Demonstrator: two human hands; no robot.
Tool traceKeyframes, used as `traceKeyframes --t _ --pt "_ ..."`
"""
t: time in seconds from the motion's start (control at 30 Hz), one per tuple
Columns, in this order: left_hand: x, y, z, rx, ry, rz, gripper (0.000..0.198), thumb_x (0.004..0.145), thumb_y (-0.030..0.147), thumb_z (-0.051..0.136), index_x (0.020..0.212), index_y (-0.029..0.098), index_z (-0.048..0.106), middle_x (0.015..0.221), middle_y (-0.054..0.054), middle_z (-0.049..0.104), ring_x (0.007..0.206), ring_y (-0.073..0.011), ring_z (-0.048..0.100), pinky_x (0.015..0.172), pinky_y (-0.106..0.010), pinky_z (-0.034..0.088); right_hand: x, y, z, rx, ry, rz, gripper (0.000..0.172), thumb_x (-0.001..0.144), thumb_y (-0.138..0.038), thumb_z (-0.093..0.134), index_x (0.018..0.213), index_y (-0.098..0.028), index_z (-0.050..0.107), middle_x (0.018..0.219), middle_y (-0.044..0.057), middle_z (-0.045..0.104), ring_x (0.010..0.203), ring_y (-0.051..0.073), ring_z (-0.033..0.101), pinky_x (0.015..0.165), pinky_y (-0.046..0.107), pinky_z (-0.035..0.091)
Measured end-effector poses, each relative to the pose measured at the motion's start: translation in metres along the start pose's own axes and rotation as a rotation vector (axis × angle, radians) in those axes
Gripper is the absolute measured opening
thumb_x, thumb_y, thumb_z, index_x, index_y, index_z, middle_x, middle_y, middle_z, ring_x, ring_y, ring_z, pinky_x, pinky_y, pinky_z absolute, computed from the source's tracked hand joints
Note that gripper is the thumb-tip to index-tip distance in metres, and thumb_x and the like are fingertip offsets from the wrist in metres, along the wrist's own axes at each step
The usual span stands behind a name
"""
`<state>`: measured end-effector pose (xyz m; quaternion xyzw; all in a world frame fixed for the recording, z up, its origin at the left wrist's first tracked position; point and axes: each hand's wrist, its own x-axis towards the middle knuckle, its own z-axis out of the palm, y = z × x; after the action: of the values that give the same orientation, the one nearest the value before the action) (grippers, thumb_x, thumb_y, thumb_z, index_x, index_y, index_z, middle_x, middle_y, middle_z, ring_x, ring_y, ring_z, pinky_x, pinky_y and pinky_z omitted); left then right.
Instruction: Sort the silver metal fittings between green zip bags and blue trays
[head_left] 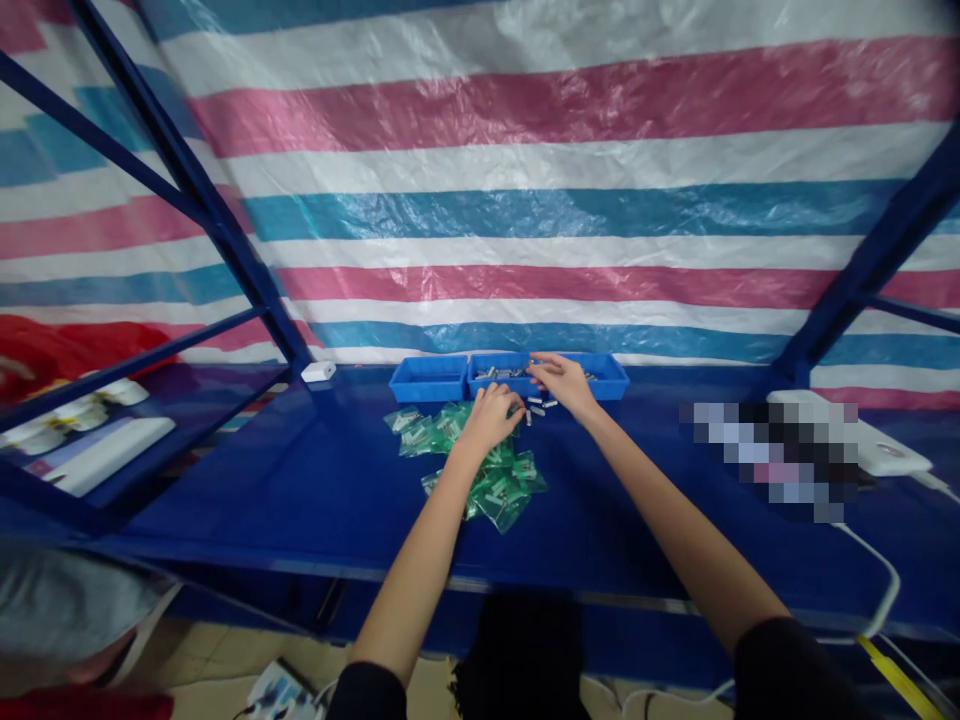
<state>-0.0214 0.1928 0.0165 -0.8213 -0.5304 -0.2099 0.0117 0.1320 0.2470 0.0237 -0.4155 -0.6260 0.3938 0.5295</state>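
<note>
Tarpaulin (555, 215) behind bins (429, 391), packets (504, 498) nearer.

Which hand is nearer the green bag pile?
Left. The left hand is over the far side of the green bag pile; the right hand is at the blue bins, beyond the pile and to its right.

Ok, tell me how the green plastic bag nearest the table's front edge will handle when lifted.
The green plastic bag will probably flop, as its film looks thin. Its glossy shine suggests slipperiness; the small pale pieces inside may shift.
</note>
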Motion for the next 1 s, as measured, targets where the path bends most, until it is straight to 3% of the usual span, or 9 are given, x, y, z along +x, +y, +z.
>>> traceKeyframes --t 0.1,0.23,0.37,0.53,0.77,1.0 --pt "-0.001 0.000 0.000 0.006 0.003 0.003 0.014 0.086 0.026 0.046 0.086 0.020 0.059 0.090 -0.004 0.054 0.095 -0.0214 0.046 0.086 -0.038 0.034 0.002 -0.004 -0.006 -0.063 -0.059 -0.077 0.046 0.072 -0.031 0.061 0.115 -0.016 0.057 0.091 0.007 0.069 0.068 0.016 0.065 0.057 0.025 0.051" --pt "-0.004 0.005 -0.001 -0.007 -0.010 0.021 0.013 0.086 0.026 0.047 0.085 0.020 0.058 0.089 -0.003 0.054 0.094 -0.0207 0.046 0.086 -0.038 0.035 -0.014 0.009 -0.023 -0.429 -0.153 -0.193 0.022 0.071 -0.025 0.062 0.092 -0.020 0.067 0.090 0.004 0.069 0.071 0.016 0.064 0.070 0.029 0.050" --pt "-0.007 0.008 0.002 -0.025 -0.033 0.007 0.010 0.084 0.027 0.050 0.089 0.022 0.057 0.092 -0.002 0.052 0.096 -0.0208 0.046 0.090 -0.039 0.033 -0.032 0.021 -0.031 -0.696 -0.236 -0.178 0.023 0.070 -0.022 0.064 0.093 -0.023 0.067 0.096 0.003 0.066 0.080 0.016 0.061 0.072 0.028 0.048" --pt "-0.006 0.010 0.003 -0.012 -0.101 0.027 0.010 0.083 0.026 0.052 0.091 0.023 0.058 0.092 -0.003 0.053 0.096 -0.0213 0.045 0.087 -0.037 0.034 -0.036 0.018 -0.028 -0.867 -0.299 -0.169 0.030 0.072 -0.016 0.062 0.101 -0.022 0.063 0.104 0.004 0.061 0.081 0.014 0.060 0.068 0.023 0.046" --pt "-0.004 0.017 0.001 -0.007 -0.128 0.039 0.010 0.084 0.027 0.051 0.084 0.022 0.059 0.087 -0.002 0.055 0.094 -0.0211 0.047 0.086 -0.036 0.034 -0.037 0.014 -0.032 -1.011 -0.226 -0.151 0.024 0.075 -0.016 0.059 0.097 -0.023 0.065 0.096 0.005 0.064 0.087 0.020 0.059 0.069 0.026 0.044" --pt "-0.003 0.025 -0.004 -0.058 0.050 -0.115 0.028 0.090 0.038 0.040 0.074 0.019 0.052 0.081 -0.002 0.057 0.086 -0.0194 0.048 0.080 -0.034 0.035 -0.036 0.014 -0.031 -0.836 -0.086 -0.127 0.016 0.068 -0.018 0.062 0.081 -0.025 0.070 0.080 0.002 0.068 0.071 0.018 0.061 0.061 0.026 0.044"
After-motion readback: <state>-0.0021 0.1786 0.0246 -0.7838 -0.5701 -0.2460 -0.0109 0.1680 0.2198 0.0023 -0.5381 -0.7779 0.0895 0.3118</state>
